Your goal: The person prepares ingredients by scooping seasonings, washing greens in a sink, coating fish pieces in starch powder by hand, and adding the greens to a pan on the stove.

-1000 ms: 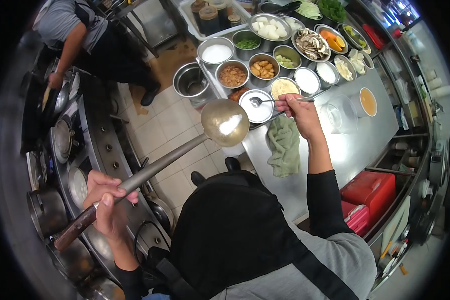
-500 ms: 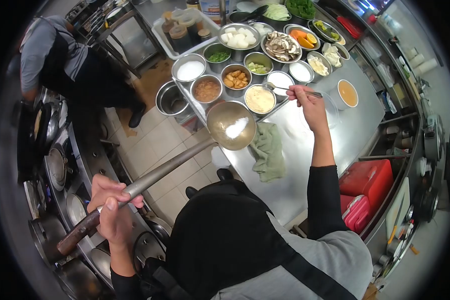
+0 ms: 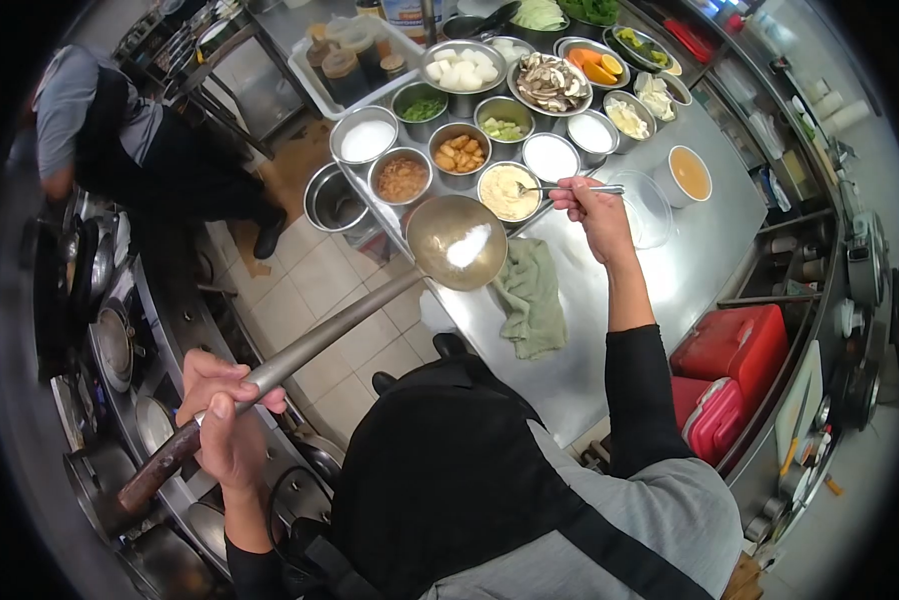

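My left hand [image 3: 225,415] is closed round the long handle of a metal ladle [image 3: 340,325]. A mound of white powder [image 3: 470,245] lies in the ladle's bowl, which hovers at the table's near left corner. Pinched in my right hand [image 3: 602,218] is a metal spoon [image 3: 545,188]. Its tip touches the pale yellow powder in a steel bowl [image 3: 511,192]. Just behind are a bowl of white powder [image 3: 552,158] and a bowl of golden-brown chunks [image 3: 461,153]. A bowl of brown minced food [image 3: 402,178] stands beside the ladle.
A green cloth [image 3: 532,300] hangs at the table's [image 3: 630,290] near edge. To the right are a clear lid [image 3: 650,212] and a tub of light-brown liquid [image 3: 690,175]. Mushrooms [image 3: 553,82] fill a bowl farther back. Another person [image 3: 120,130] stands at the left by the stoves.
My right hand has moved slightly left, bringing the spoon from the edge of the white powder bowl into the pale yellow powder. My left hand still holds the ladle in nearly the same place.
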The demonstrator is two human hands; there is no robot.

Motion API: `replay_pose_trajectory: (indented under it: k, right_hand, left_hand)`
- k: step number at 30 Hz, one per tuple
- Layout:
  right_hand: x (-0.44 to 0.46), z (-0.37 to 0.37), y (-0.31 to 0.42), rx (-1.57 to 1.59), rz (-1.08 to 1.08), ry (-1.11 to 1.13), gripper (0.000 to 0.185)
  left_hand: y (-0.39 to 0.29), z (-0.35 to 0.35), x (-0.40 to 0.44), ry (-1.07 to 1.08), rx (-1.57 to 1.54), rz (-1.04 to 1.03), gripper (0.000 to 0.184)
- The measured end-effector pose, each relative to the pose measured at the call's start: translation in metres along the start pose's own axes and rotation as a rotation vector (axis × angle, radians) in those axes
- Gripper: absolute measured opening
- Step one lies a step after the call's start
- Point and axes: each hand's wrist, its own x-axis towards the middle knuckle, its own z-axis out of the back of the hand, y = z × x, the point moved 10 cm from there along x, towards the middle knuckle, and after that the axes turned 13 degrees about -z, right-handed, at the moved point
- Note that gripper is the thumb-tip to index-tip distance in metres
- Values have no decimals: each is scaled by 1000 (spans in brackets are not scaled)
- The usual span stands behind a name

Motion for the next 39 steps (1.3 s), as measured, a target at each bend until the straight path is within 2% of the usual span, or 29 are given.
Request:
replay_pose_trajectory:
  k: [7, 14, 16, 18, 25, 29, 34, 37, 39]
  right_hand:
    - [-2, 6, -6, 149, -59, -2, 29]
    - [-19, 11, 17, 187, -15, 34, 32]
    - [-33, -4, 34, 128, 51, 161, 32]
    - [-37, -14, 38, 83, 22, 201, 32]
    - [-2, -2, 28, -88, 55, -8, 31]
    - [1, -6, 18, -94, 28, 16, 30]
    - [1, 5, 7, 58, -67, 41, 29]
    - [-12, 7, 14, 178, -74, 110, 30]
    - [-29, 0, 31, 138, -34, 144, 30]
  left_hand:
    - [1, -2, 0, -3, -9, 0, 35]
    - [6, -10, 2, -6, -35, 32, 33]
    - [8, -14, 4, 6, -53, 27, 33]
    - [7, -19, 5, 20, -74, 25, 32]
    - [6, -20, 3, 56, -64, -1, 34]
    - [4, -16, 2, 6, -49, 26, 32]
    - [6, -14, 1, -12, -43, 20, 32]
    - [9, -17, 2, -8, -61, 32, 32]
    - [10, -22, 4, 1, -78, 37, 32]
